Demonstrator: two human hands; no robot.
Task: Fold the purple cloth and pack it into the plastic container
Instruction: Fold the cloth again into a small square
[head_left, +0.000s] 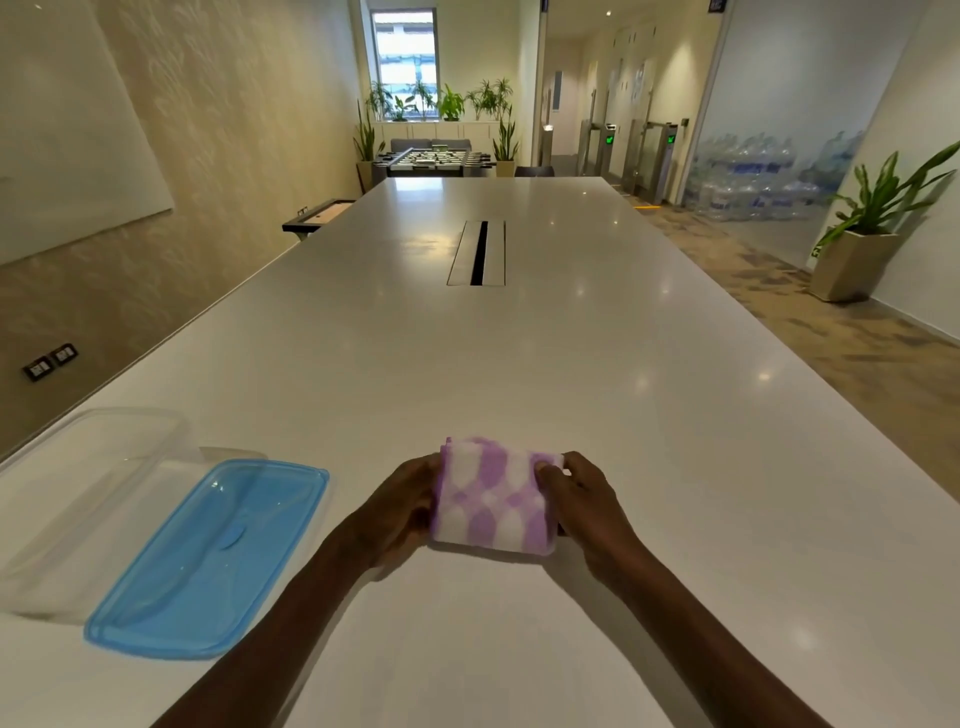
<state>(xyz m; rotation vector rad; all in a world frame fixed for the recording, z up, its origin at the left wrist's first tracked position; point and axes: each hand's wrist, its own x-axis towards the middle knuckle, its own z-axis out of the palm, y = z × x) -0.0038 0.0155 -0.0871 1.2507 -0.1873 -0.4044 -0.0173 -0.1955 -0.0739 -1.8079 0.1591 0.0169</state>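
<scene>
Purple-and-white checks showed on the cloth (496, 496), which was already folded into a small thick square and held just above the table (571, 364) near the front edge. It was gripped from both sides: the left hand (402, 512) was cupped round its left edge, and the right hand (584, 501) pinched its right edge, thumb on top. The clear container (88, 499) stood open at the far left, well apart from the cloth, with the blue lid (208, 561) lying beside it. To pack well, the layers would probably need to be kept pressed together during the carry, and the square lowered flat into the container so that no fold sprang open.
</scene>
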